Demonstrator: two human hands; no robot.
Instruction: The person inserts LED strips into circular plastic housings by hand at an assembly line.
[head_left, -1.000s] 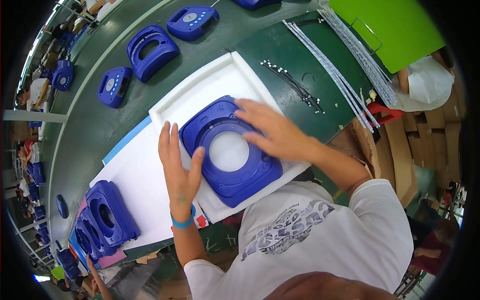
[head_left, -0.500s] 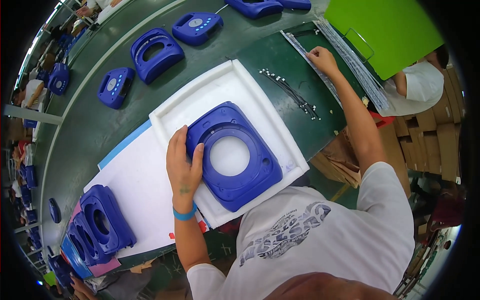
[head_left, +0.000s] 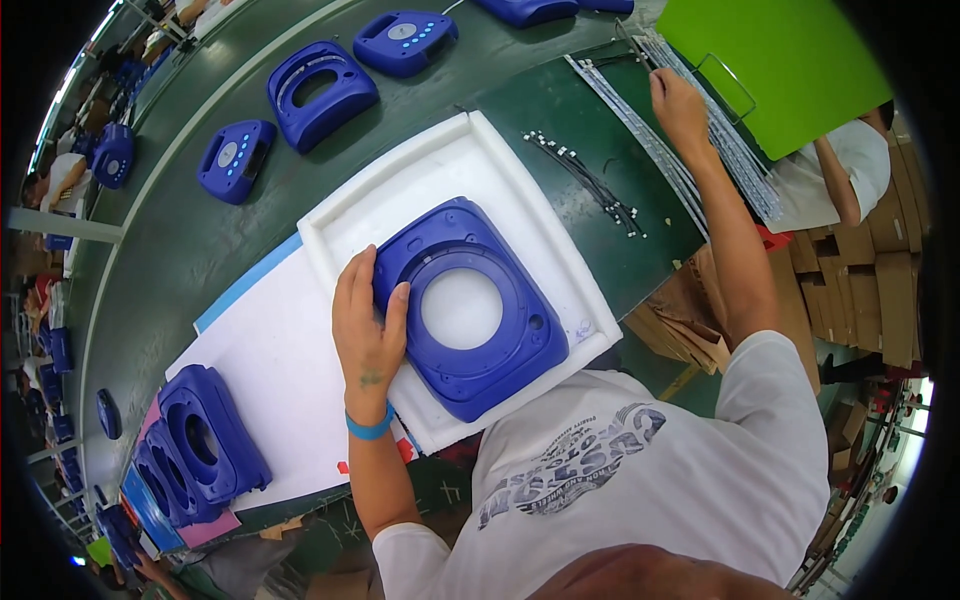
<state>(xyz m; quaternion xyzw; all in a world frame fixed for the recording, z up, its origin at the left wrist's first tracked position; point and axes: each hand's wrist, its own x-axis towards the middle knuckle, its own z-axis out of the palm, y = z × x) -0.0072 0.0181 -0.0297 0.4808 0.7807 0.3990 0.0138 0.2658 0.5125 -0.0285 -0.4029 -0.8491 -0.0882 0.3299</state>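
Observation:
A blue plastic housing (head_left: 525,310) with a large round opening lies on a white foam tray (head_left: 560,245) in front of me. My left hand (head_left: 370,320) grips its left edge, thumb on top and fingers along the side. At the far right, my right hand (head_left: 682,110) is closed in a pinch between two groups of long thin grey strips (head_left: 640,140). A thin strand runs up from its fingertips; I cannot make out what it is. Short black cables with white connectors (head_left: 580,180) lie between the tray and the strips.
Several more blue housings (head_left: 215,440) stand at the lower left beside a white sheet (head_left: 270,370). Blue panels with buttons (head_left: 405,42) and a blue frame (head_left: 320,95) rest on the green surface beyond. A green board (head_left: 770,60) borders the strips; another person sits behind it.
My right hand has moved away from me and slightly right, off the nearer strips. These strips now lie more spread out. My left hand keeps its grip on the housing.

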